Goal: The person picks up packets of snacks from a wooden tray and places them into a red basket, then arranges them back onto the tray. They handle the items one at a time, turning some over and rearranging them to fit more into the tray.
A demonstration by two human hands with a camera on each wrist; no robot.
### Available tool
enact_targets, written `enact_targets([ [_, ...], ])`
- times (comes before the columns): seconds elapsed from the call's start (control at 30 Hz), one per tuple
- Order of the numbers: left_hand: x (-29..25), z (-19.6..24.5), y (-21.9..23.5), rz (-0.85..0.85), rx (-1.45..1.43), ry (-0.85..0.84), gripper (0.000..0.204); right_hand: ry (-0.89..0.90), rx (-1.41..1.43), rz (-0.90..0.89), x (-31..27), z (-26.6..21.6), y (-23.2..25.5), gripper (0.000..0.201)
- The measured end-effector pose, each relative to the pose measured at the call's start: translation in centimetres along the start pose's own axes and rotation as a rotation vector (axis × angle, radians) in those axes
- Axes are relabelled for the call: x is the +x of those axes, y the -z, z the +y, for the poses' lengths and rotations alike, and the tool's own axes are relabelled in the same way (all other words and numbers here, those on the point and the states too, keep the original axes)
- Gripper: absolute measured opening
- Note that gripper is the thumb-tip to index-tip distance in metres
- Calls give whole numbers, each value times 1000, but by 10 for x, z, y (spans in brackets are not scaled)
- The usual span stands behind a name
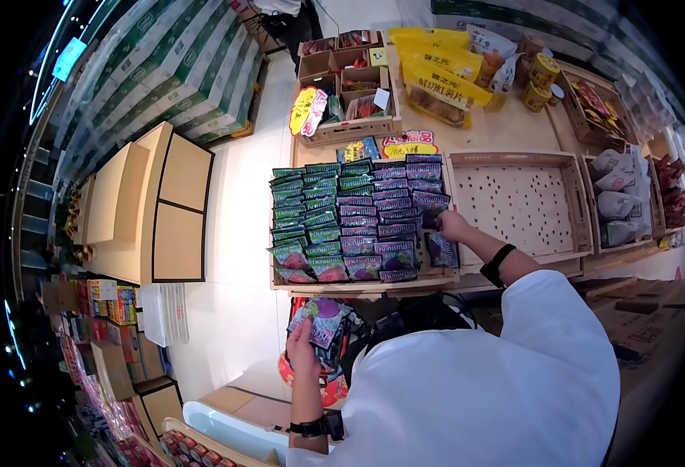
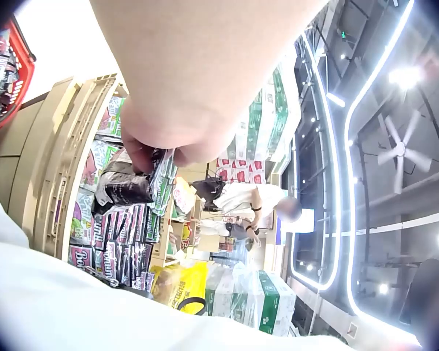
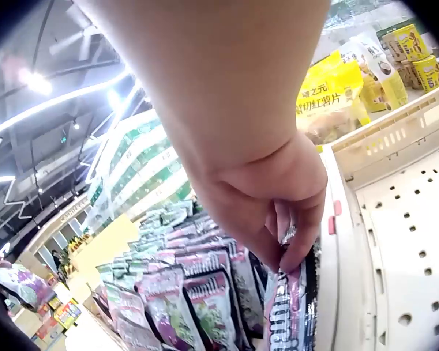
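My left hand grips a small stack of purple-and-green snack packets in front of the shelf, above a red basket. In the left wrist view the thumb and fingers close around the packets' edge. At the right end of a wooden crate, my right hand pinches the top of a pink-and-black packet between thumb and fingers. That packet stands against the crate's right wall. Upright rows of matching packets fill most of the crate, green ones on the left and pink-purple ones towards the right.
Right of the packets lies a crate with a perforated base. Yellow bags and yellow cans stand behind. A divided box sits at the back left. A red basket is below the crate's front edge.
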State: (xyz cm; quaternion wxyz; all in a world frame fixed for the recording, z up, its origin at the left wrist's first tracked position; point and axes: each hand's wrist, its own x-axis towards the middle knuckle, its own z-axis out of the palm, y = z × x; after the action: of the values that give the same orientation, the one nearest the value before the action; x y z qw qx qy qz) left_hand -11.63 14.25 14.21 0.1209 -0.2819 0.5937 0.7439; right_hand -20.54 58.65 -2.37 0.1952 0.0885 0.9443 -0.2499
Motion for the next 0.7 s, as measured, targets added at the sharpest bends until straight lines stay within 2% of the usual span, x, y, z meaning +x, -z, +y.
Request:
enact_targets([
  [0.2,4,-3,6,11,12,-18,27,125,-56,54,-9,-70,87,10],
  [0.27,3,1,4,0,4,-14,27,325,-187,111,0,-80,97,10],
  [0.3,3,2,3,-12,-7,-11,27,350,-257,26,12,-79,94,17],
  [0.33,4,2,3,-14,-6,-12,27,349,-255,28,20,-79,90,17],
  [0.4,6,2,6,10,-19,-18,27,349,-360,-179,29,-87,90,16],
  [0.5,6,1,12,29,-23,-26,27,387,-407,-263,35,-91,90,15],
  [0.63,4,-4,18,55,3,-36,27,404,-425,-317,57,-84,76,16],
  [0.7,2,-2,15,59,-30,6,27,390,-426,-189,65,-79,64,16],
])
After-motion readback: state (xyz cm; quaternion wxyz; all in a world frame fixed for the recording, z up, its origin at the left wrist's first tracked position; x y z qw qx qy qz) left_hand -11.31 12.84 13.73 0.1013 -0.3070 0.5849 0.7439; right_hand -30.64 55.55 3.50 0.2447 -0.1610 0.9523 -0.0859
